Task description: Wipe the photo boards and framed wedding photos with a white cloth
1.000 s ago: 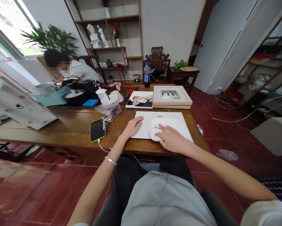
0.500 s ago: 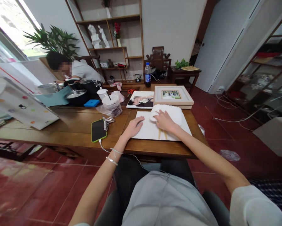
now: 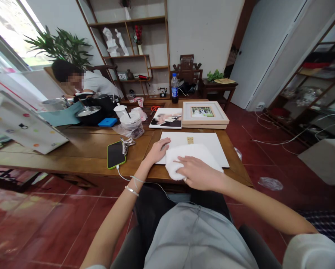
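Observation:
A white panel [image 3: 210, 140] lies flat on the wooden table before me, with a small tan piece [image 3: 190, 140] on its upper part. My left hand [image 3: 158, 150] rests open along the panel's left edge, fingers stretched out. My right hand [image 3: 197, 172] is on a fluffy white towel [image 3: 203, 151], fingers pressed into it. The towel covers the panel's front part and hangs slightly past its near edge.
Behind the panel lie a framed photo [image 3: 223, 120] and a photo print [image 3: 167, 118]. To the left are a charging phone [image 3: 116, 155], a bagged cup [image 3: 130, 125] and a blue box [image 3: 107, 122]. A bottle [image 3: 174, 89] stands at the back. Another person [image 3: 96, 82] leans over the far side.
My right hand has drawn the towel toward me, from the panel's far part to its near edge. The tan piece's upper end now shows. My left hand stays put.

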A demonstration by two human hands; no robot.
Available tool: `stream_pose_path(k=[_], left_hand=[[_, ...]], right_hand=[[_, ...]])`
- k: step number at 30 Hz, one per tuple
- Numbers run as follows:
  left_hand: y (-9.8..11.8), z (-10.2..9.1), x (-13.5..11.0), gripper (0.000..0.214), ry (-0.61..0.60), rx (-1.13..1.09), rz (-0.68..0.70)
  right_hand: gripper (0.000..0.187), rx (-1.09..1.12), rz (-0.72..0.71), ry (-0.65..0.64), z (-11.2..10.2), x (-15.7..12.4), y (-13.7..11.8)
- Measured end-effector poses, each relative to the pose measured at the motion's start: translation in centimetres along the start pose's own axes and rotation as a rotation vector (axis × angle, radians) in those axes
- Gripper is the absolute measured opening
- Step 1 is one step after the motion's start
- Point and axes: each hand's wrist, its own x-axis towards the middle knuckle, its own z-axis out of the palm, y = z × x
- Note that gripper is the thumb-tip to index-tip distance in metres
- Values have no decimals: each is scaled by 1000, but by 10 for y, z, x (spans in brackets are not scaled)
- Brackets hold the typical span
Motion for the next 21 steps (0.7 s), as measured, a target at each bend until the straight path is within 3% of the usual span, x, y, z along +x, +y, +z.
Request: stream_pose_path(k=[5,12,16,21], left_hand=[[-2,0,0,32,-9,19,6],[-4,1,0,32,-5,9,0],[-1,0,0,31,25,7,-31],[2,-2,2,41,66,5,-96]], right_hand=[[27,39,105,-21,0,14,40],[25,24,351,102,14,48,88],[34,-44,358,91,22,58,82],[30,-110,239,94,25,54,36]])
